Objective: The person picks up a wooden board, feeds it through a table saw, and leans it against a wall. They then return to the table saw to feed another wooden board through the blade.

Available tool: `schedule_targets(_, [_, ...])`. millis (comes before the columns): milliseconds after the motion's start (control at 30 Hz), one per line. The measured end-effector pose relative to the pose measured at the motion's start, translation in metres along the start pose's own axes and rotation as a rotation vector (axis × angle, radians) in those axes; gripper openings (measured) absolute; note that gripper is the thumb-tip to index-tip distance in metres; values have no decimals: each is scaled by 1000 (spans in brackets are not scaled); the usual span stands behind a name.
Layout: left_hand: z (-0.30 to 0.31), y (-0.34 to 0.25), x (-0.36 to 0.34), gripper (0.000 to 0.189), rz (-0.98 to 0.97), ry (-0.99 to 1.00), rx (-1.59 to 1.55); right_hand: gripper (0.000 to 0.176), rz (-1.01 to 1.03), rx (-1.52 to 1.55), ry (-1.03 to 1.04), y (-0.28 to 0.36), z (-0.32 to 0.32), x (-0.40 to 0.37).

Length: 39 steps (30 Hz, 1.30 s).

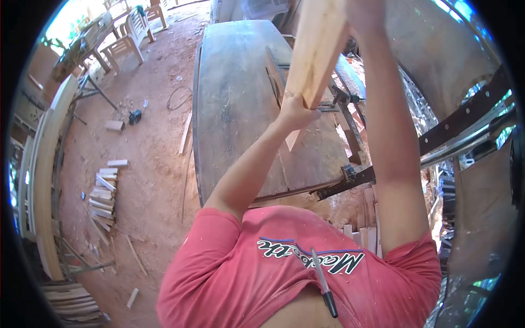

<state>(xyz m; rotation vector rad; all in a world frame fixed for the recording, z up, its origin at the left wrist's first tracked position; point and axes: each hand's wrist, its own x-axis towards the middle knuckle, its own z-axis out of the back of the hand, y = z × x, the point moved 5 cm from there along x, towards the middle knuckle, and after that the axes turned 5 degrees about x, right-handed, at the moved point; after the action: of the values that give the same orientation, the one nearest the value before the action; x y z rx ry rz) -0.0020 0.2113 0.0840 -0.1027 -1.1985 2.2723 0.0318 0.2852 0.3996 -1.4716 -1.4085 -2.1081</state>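
A pale wooden board (317, 52) is held up, tilted, above a large grey work table (235, 104). My left hand (297, 113) is closed round the board's lower end. Farther up, at the top edge of the view, my right hand (365, 16) is at the board's right side; it is blurred and its fingers are hidden. Below the board, a narrow strip of wood (274, 76) and metal parts (342, 98) are on the table.
A dark metal rail (465, 112) runs along the right. Stacked short wood pieces (103, 199) lie on the dirt floor at left, near long planks (46, 180). Plastic chairs (131, 41) stand at the back left. Upright offcuts (369, 218) are beside the table's near right corner.
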Motion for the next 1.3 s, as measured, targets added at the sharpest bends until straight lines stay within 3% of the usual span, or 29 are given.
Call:
schedule_targets(33, [3, -3, 5, 57, -11, 14, 19, 31, 102, -108, -56, -4, -2, 5])
schedule_targets(133, [8, -2, 18, 50, 24, 35, -129, 31, -103, -51, 5, -28, -5, 25])
schedule_targets(233, [2, 8, 43, 44, 38, 64, -116, 30, 42, -66, -23, -34, -3, 27])
schedule_targets(500, [4, 7, 48, 36, -37, 110, -123, 32, -95, 6, -55, -43, -4, 12])
schedule_targets(567, [5, 10, 44, 36, -41, 82, -142, 32, -119, 95, 55, -48, -9, -15])
schedule_targets(600, [5, 9, 43, 36, -46, 86, -143, 31, -203, 0, 83, -62, -11, -31])
schedule_targets(667, [6, 4, 40, 59, -18, 162, -239, 31, -291, -100, 104, -97, -16, -58])
schedule_targets(700, [-4, 11, 44, 59, -21, 170, -240, 30, -265, -115, 84, -112, -17, -68])
schedule_targets(767, [-15, 22, 53, 64, -130, -81, -259, 29, -241, -137, 53, -121, -16, -69])
schedule_targets(800, [-21, 26, 56, 64, -132, -66, -257, 29, -220, -152, 36, -121, -17, -68])
schedule_targets(867, [-17, 23, 59, 66, -161, -224, -352, 28, -201, -177, 11, -122, -17, -66])
schedule_targets(967, [-17, 23, 60, 67, -137, -239, -458, 27, -188, -148, -7, -127, -18, -62])
schedule_targets(1167, [-20, 31, 70, 64, -181, -298, -364, 30, -215, -245, 74, -136, -22, -58])
schedule_targets(1300, [-15, 31, 73, 63, -176, -301, -469, 34, -246, -120, 20, -129, -24, -54])
